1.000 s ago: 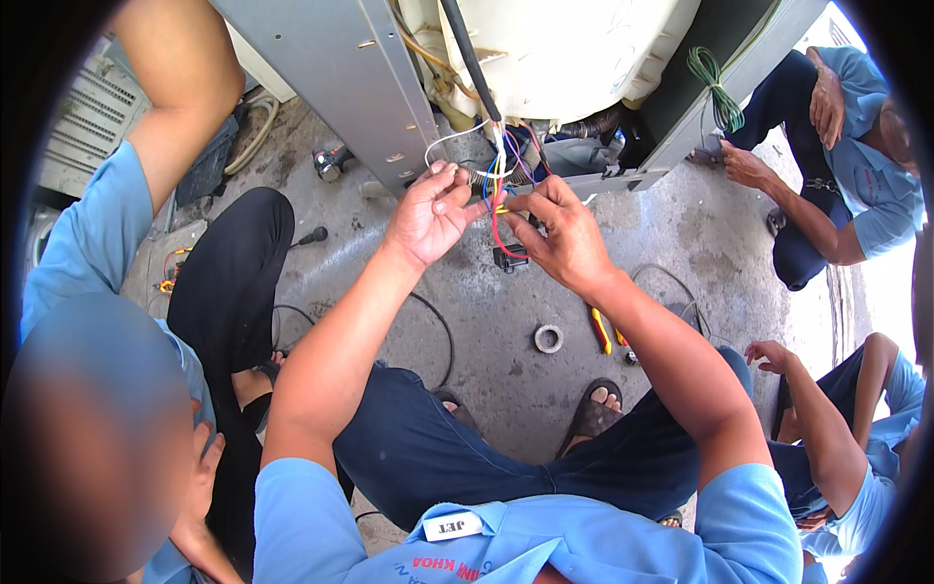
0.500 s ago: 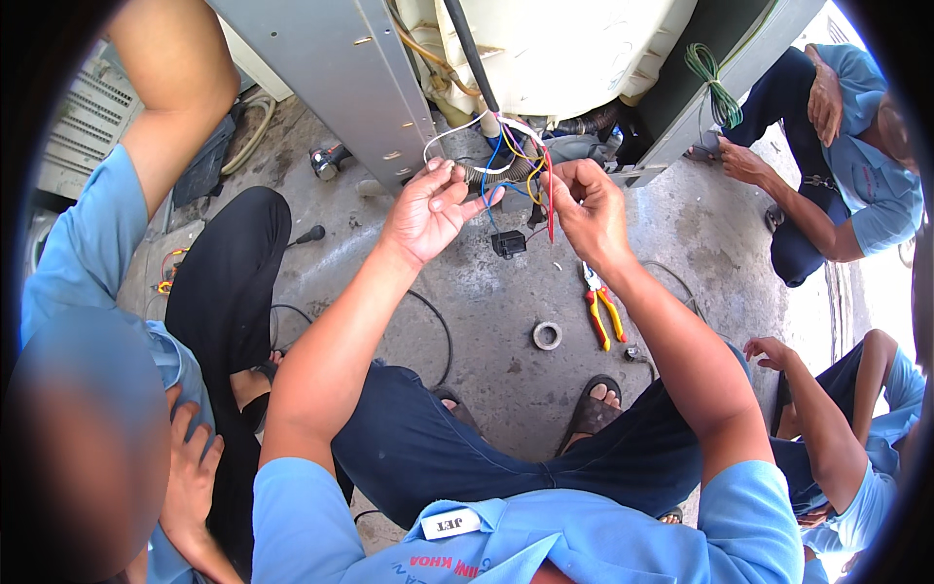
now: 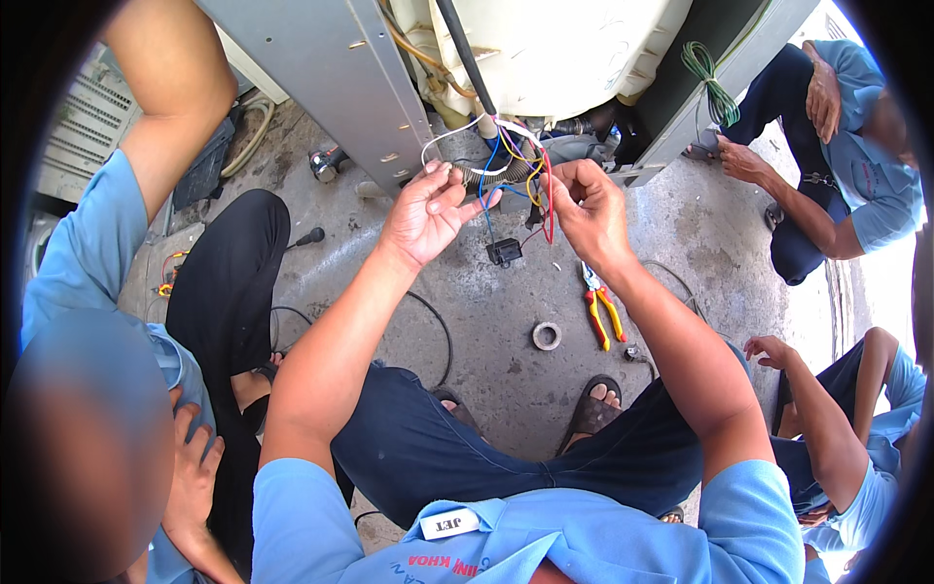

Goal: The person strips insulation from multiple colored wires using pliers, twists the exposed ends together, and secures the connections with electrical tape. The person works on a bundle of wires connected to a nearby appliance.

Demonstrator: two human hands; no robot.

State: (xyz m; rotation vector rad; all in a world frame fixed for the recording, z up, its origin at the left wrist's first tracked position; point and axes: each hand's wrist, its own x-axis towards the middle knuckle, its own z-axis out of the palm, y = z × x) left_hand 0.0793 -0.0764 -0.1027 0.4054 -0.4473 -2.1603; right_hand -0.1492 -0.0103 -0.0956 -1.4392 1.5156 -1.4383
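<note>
My left hand (image 3: 420,219) is palm up, with thumb and forefinger pinching the end of a white wire (image 3: 434,140). The other fingers extend beneath a blue wire (image 3: 486,216). My right hand (image 3: 592,216) pinches a red wire (image 3: 551,226), whose lower end hangs below the fingers. Between the hands, a bundle with yellow wire (image 3: 531,185) and ribbed grey conduit (image 3: 506,175) comes out under a machine's pale tub (image 3: 564,63). A small black box (image 3: 504,252) dangles from the bundle. Fingertip contact with the other wires is partly hidden.
Red-and-yellow pliers (image 3: 605,319) and a tape roll (image 3: 547,336) lie on the concrete. Grey cabinet panels (image 3: 316,73) flank the tub; a green wire coil (image 3: 713,86) hangs at right. A co-worker's arm (image 3: 175,88) reaches in at left; other people crouch at right (image 3: 846,175).
The small black box has swung slightly left and down. Both hands keep their pinches, with hardly any movement.
</note>
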